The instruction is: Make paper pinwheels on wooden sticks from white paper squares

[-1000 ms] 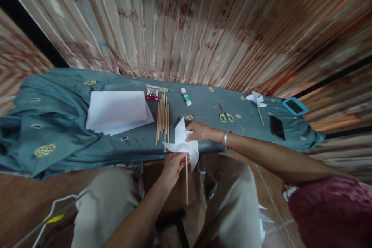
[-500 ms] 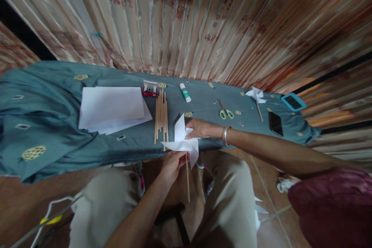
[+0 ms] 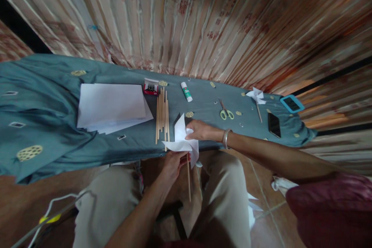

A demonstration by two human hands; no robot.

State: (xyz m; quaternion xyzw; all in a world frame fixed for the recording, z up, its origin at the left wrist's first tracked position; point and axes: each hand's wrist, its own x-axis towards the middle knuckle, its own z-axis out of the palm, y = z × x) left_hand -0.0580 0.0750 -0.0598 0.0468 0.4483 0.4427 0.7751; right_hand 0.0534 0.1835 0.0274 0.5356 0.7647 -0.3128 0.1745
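Note:
A white paper pinwheel (image 3: pixel 180 133) on a thin wooden stick (image 3: pixel 188 180) is held between my two hands at the near edge of the table. My left hand (image 3: pixel 173 164) is closed around the top of the stick, just under the paper blades; part of its fingers is hidden behind the paper. From the right, my right hand (image 3: pixel 200 130) pinches the pinwheel near its middle, thumb and fingers pressed on the folded paper. The stick's lower end hangs down over the gap between the knees.
On the teal cloth (image 3: pixel 130 143) lie a stack of white paper (image 3: pixel 112 102), several wooden sticks (image 3: pixel 162 114), a small red box (image 3: pixel 151 87), a glue stick (image 3: pixel 186 92), scissors (image 3: pixel 226 111), another pinwheel (image 3: pixel 256 96), a phone (image 3: pixel 274 124) and a blue-framed device (image 3: pixel 292 103).
The view has shifted slightly. Both hands keep their hold on the pinwheel in nearly the same place; nothing was let go.

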